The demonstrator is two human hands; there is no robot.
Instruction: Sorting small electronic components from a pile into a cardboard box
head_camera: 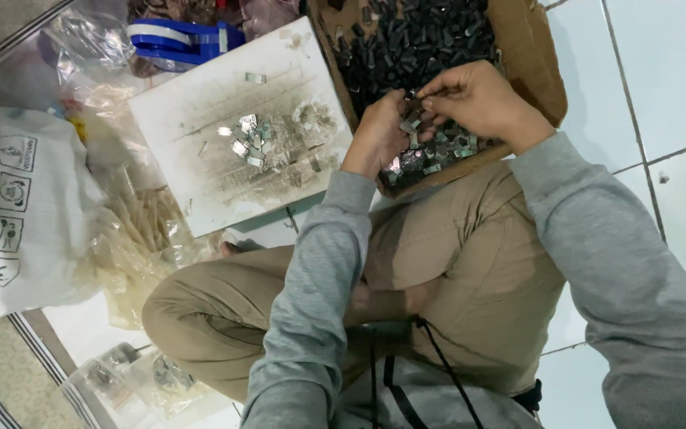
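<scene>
- Hands meet over the near end of the cardboard box (535,63), at about one o'clock from where the person sits cross-legged on the floor tiles (668,87).
- The left hand (376,131) is cupped and holds a small bunch of silvery metal clips (408,125); its grip is closed loosely around them.
- The right hand (478,99) pinches at the same bunch with thumb and fingertips; whether it holds a clip of its own I cannot tell.
- Judging by how things lie, the work looks early or midway: only a small pile of clips (251,141) sits on the scuffed white board (200,119) at eleven o'clock, while the box holds a deep heap of dark pieces (414,36).
- A single clip (255,78) lies apart near the board's far edge.
- Hard to make out: the exact shape of the dark pieces, and whether the shiny ones at the box's near edge differ from the rest.
- Cut off at twelve o'clock: a blue tape dispenser (180,40) and the far end of the box.
- At nine o'clock a white printed sack (17,206) and clear plastic bags (140,230) hide their contents partly; pale sticks show through one.
</scene>
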